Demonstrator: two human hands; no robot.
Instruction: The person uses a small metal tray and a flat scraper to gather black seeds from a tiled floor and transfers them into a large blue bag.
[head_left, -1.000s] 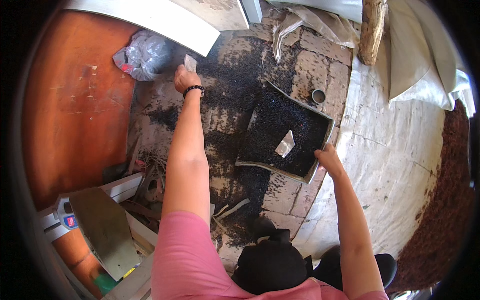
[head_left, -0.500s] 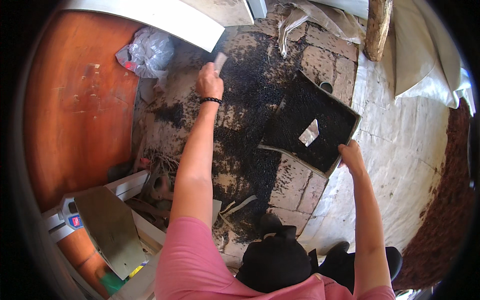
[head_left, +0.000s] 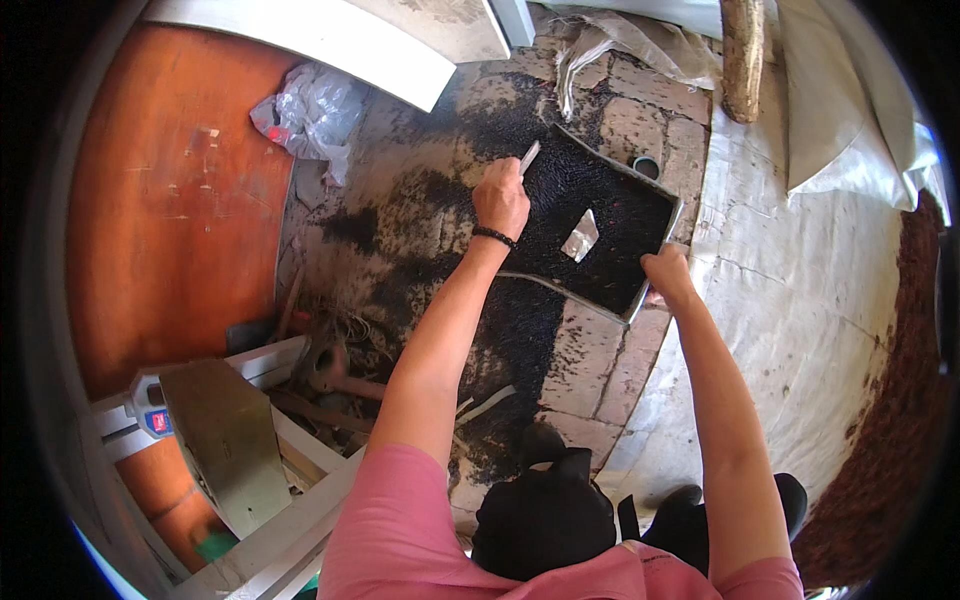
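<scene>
Left hand [head_left: 501, 198] is closed around a thin pale strip [head_left: 530, 156] that sticks up and away from the knuckles; it hovers just off the near-left edge of a shallow metal tray [head_left: 660, 270], with a dark band round its wrist. Right hand [head_left: 667, 275] is clamped on the tray's near-right rim, fingers curled over the edge, so the tray lies between the two hands and tilted on the floor. Dark granular material [head_left: 600, 190] fills the tray, and a small crumpled silvery scrap [head_left: 580, 237] lies on it near the middle, closer to the left hand than to the right. More of the same dark material is strewn across the brick floor [head_left: 600, 350] from the tray's near edge back toward the person's feet. Beyond the tray's far corner a small round cup [head_left: 646, 164] sits on the bricks. A crumpled clear plastic bag [head_left: 310, 115] lies well to the left, at the edge of an orange surface [head_left: 170, 220]. A pale sheet [head_left: 800, 290] covers the floor to the right of the tray, with reddish-brown loose material [head_left: 890, 420] at its far right edge. A white frame holding a metal plate [head_left: 225, 440] stands at the lower left.
</scene>
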